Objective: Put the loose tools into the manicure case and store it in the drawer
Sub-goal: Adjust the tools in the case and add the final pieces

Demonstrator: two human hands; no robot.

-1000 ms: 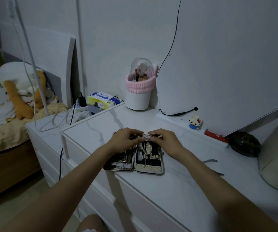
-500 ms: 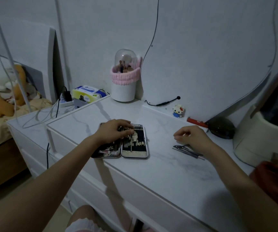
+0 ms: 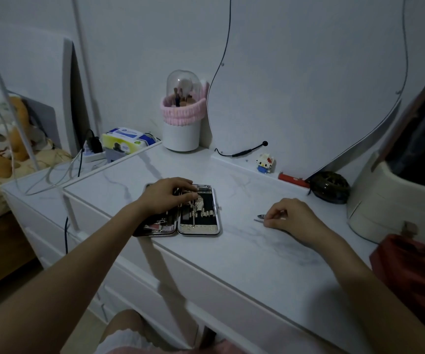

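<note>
Since the earlier frame the right hand has closed down over the loose tools on the marble-look dresser top, fingers now curled and pinching them, only the metal tips poking out to the left of the fingertips (exact tool type too small to tell). Left hand stays planted on the manicure case, palm down, fingers spread flat over the upper part of both halves, not gripping anything that I can make out. Case lies open like a book near the front edge of the dresser, left half mostly hidden under the hand and wrist, right half showing metal tools strapped against dark lining. Right hand and case are well apart, bare tabletop between them. Farther back by the wall: white brush holder with clear dome and pink band, small block figure, red flat item, dark round object. Cream box at the right edge, tissue pack on the lower unit to the left. Drawer fronts below the top are shut
</note>
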